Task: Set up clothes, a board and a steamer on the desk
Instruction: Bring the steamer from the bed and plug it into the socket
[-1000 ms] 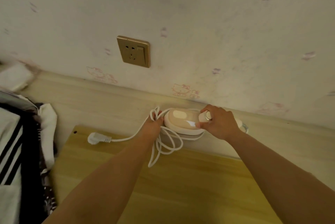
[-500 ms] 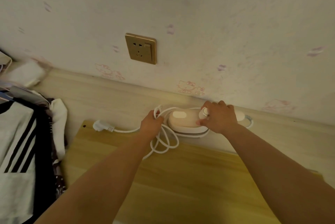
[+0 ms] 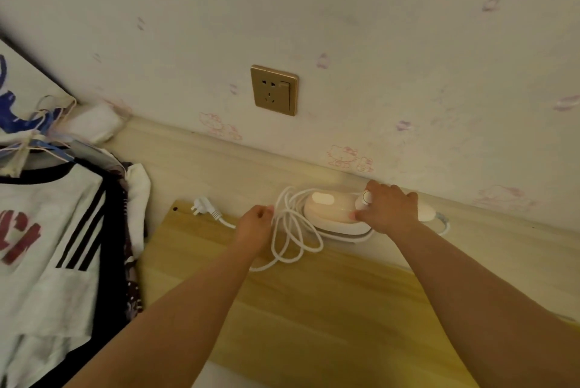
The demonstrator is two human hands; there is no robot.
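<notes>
both hands barely moved; right hand (image 3: 387, 210) still gripped the steamer (image 3: 334, 213) by the wall, left hand (image 3: 255, 224) pinching its cord (image 3: 295, 230). plug (image 3: 204, 207) lay loose on the board (image 3: 314, 309); steamer seemed placed, not yet plugged in.

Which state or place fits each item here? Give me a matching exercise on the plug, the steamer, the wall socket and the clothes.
Things:
1. plug
2. steamer
3. wall socket
4. clothes

Places or states:
A. piled at the left of the desk
B. gripped by the right hand
C. lying loose on the board
D. nothing plugged in

Pairs: 1-C, 2-B, 3-D, 4-A
</notes>
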